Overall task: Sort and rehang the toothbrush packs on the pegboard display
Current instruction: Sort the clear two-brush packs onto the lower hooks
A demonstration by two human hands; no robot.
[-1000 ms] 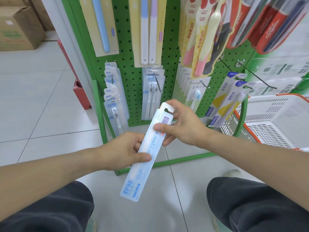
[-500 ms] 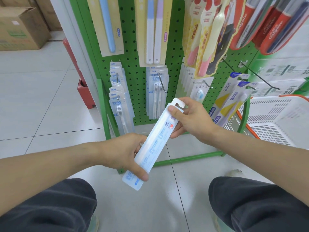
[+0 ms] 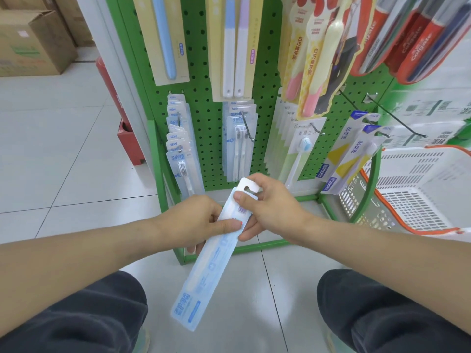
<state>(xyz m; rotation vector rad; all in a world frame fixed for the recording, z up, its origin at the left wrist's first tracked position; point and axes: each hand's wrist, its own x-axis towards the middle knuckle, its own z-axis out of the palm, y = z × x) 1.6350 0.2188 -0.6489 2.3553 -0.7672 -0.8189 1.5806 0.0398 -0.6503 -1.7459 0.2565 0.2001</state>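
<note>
both hands grasp one long pale-blue toothbrush pack, held slanted in the air in front of the green pegboard, low over the tiled floor. the left hand pinches the pack's upper middle, thumb lying on its face. the right hand pinches the top end just below the white hang tab, thumb on the front. more packs hang on the pegboard's hooks behind. a white basket with an orange rim stands to the right.
</note>
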